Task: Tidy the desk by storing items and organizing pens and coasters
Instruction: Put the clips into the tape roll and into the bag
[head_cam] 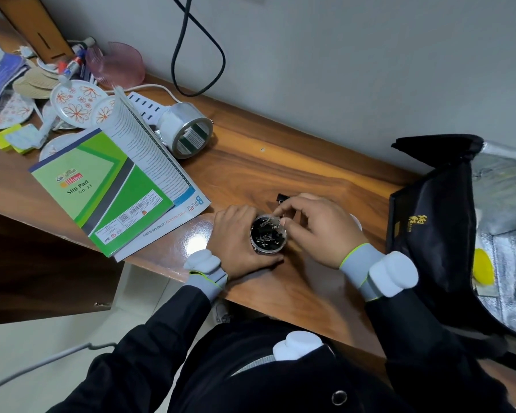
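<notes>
Two hands work together near the front edge of the brown wooden desk [265, 174]. The left hand [239, 236] grips a small round clear container [268, 236] from the side, with its fingers curled around the wall, and keeps it standing on the desk. This container is almost full of small black clips with silver handles. The right hand [316, 225] is above the far rim of the container, with thumb and forefinger brought together in a pinch. Whether a clip is between them I cannot tell, because it is too small to see. One loose black binder clip [281, 198] lies on the desk just behind the right fingers. I judge that the step in hand is collecting the loose clips into the container, and it seems nearly finished. The next move probably calls for picking up the last clip with a fine pinch, while the left hand holds the container steady so that it does not tip. An open black bag with silver lining [429, 234] stands at the right, near the hands. The white flowered coasters [76, 102] and the pens [72, 62] lie mixed at the far left, beside a pink ribbed plastic cup [116, 65], so this part of the task is not yet done.
</notes>
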`<state>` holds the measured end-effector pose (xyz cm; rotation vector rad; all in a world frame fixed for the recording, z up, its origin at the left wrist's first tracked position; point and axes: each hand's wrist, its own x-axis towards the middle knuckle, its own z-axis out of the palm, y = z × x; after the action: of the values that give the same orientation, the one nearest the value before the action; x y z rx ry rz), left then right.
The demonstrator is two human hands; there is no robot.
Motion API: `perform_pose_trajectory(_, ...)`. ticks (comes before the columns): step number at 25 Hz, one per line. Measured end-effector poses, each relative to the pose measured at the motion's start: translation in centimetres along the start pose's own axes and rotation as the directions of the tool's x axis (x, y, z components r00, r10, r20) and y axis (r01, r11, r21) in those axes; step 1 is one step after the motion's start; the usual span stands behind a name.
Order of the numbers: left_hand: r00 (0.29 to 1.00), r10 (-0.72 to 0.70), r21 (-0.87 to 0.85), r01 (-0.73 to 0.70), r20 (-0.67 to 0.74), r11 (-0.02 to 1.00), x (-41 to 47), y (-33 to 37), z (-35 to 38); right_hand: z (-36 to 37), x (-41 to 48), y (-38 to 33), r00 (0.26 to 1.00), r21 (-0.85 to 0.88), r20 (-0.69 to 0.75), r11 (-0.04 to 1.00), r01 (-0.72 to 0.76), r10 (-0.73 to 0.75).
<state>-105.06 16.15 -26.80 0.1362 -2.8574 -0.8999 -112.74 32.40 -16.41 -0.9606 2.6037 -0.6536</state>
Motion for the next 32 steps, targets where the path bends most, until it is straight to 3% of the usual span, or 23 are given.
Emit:
perform_pose_trajectory(2,1.000,-0.013,0.019,0.013,0.003,1.000,0.1,-0.1,0.1,0.7,1.0,1.1,0.993,-0.045,-0.062,0.994,-0.104,0.101)
perform_pose_trajectory(4,1.000,-0.021,0.037,0.021,-0.010,0.999,0.1,-0.1,0.2,1.8,2.5,2.0,0.980,-0.160,-0.034,0.967,-0.197,0.194)
perform_pose_trajectory(8,1.000,-0.025,0.030,0.025,-0.007,0.999,0.0,-0.2,0.3,4.0,4.1,2.9,0.968,-0.304,0.086,0.932,-0.199,0.235)
perform_pose_trajectory(11,1.000,-0.026,0.025,0.026,0.001,0.999,0.0,-0.2,0.4,4.8,4.3,3.4,0.973,-0.218,0.043,0.953,-0.212,0.227)
perform_pose_trajectory(16,1.000,-0.028,0.020,0.029,-0.006,0.999,-0.1,0.1,0.1,4.9,4.8,3.6,0.977,-0.232,0.036,0.953,-0.197,0.211)
perform_pose_trajectory(22,0.999,-0.038,0.033,0.037,0.023,0.999,-0.2,0.4,-0.4,3.9,4.5,4.1,0.967,-0.079,0.013,0.965,-0.251,0.253)
perform_pose_trajectory(26,0.999,-0.041,0.030,0.040,0.031,0.999,-0.1,0.4,-0.4,2.6,3.0,4.6,0.958,0.072,-0.119,0.964,-0.254,0.261)
perform_pose_trajectory(32,0.999,-0.043,0.027,0.043,0.022,0.999,-0.2,0.3,-0.2,3.3,1.5,4.4,0.967,0.214,-0.080,0.951,-0.221,0.243)
